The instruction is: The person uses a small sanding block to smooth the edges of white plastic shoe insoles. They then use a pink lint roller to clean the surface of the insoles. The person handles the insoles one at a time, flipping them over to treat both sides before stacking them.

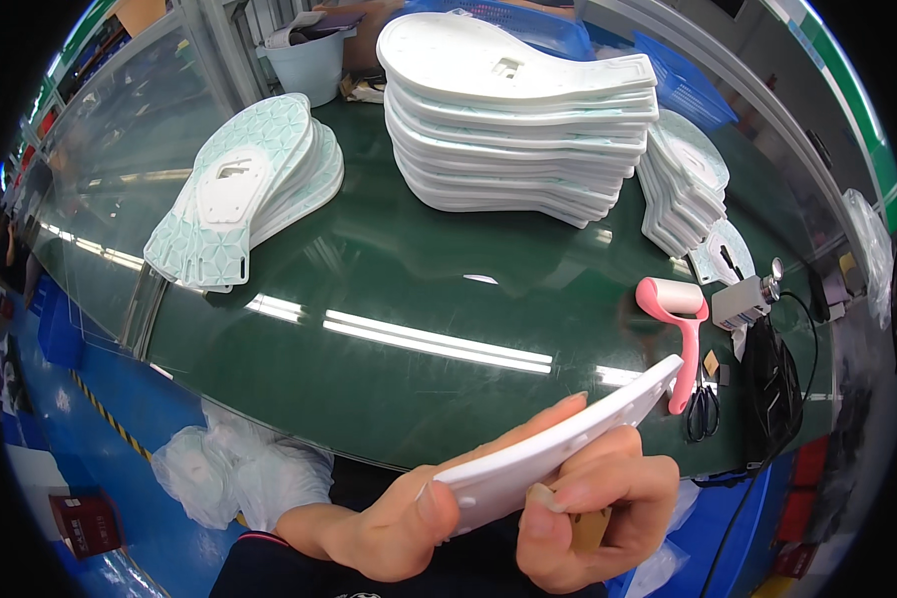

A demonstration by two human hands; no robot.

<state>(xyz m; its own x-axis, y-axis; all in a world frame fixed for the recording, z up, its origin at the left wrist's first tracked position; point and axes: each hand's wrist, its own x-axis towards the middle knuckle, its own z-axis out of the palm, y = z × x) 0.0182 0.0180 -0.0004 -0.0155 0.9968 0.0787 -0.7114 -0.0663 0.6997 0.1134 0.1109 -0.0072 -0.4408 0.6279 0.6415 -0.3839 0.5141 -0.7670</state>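
White panel (506, 488) in two hands, with table stock

Head view. One panel, held tilted above my lap at the table's (389, 299) near edge, its far end rising to the right. My left hand (399, 528) grips the lower end, thumb on the near face and fingers behind, seemingly to steady it. My right hand (608, 508) is curled narrow at the near face, pinching a small tan piece (591, 528); the tilt probably gives those fingers room. Whether the piece touches the panel, I cannot tell.

Stacks, three: a low left stack (239, 189), patterned side up; a tall middle stack (513, 149), plain side up; a right stack (683, 179), leaning. Matching outlines likely let them nest.

Small goods, to my right, probably for easy reach: pink-handled roller (690, 349), black scissors (703, 414), tan square (711, 362), white bottle (740, 304), black bag (770, 384).

Behind: pale bucket (309, 72), holding odds and ends, and blue basket (683, 85), both apparently set back to spare working room.
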